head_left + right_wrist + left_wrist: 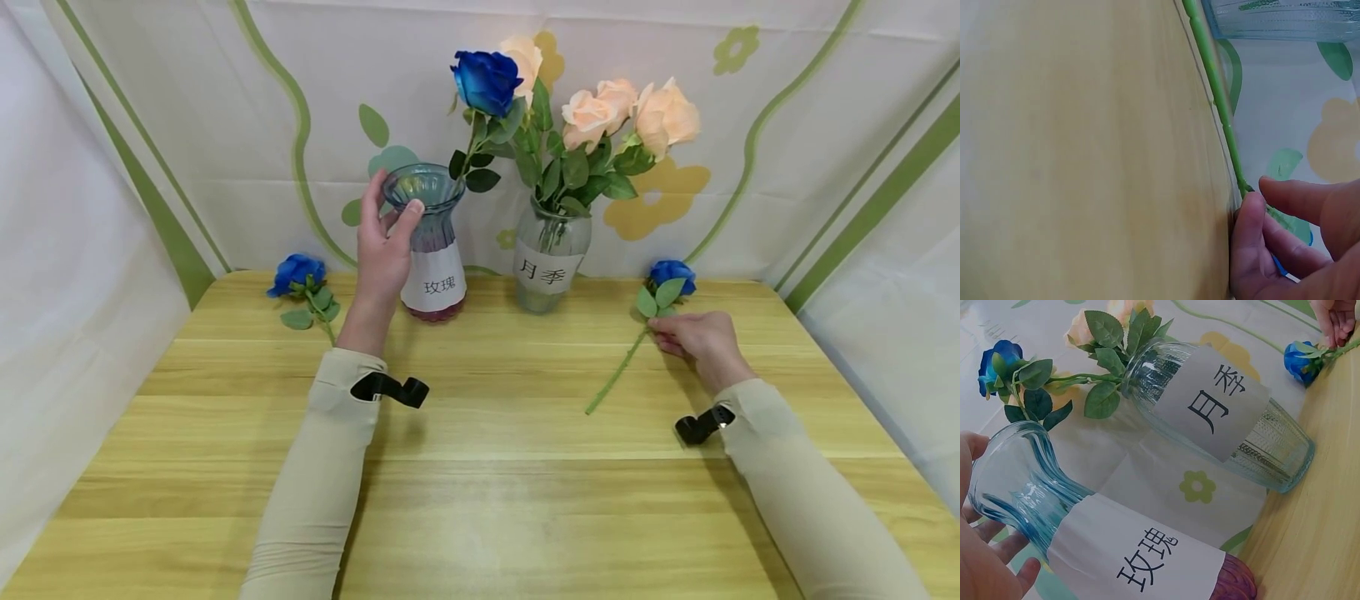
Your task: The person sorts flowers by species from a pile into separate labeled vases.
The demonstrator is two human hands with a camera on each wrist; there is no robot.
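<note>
My left hand (384, 250) holds a ribbed glass vase (435, 225), blue above and purple at its base, with the thumb at the rim and fingers round the far side. Its white label (1147, 550) reads 玫瑰. One blue rose (487, 83) stands in this vase, leaning right. At the right, my right hand (701, 342) pinches the stem (1219, 112) of another blue rose (672, 275) just below its leaves. Whether that stem touches the table cannot be told. A third blue rose (297, 275) lies on the table left of my left forearm, its lower stem hidden.
Right of the blue vase stands a clear glass vase (551, 233) labelled 月季, holding several pale peach roses (663, 117). A patterned white curtain (225, 150) hangs behind the wooden table (480, 500), with white cloth at both sides.
</note>
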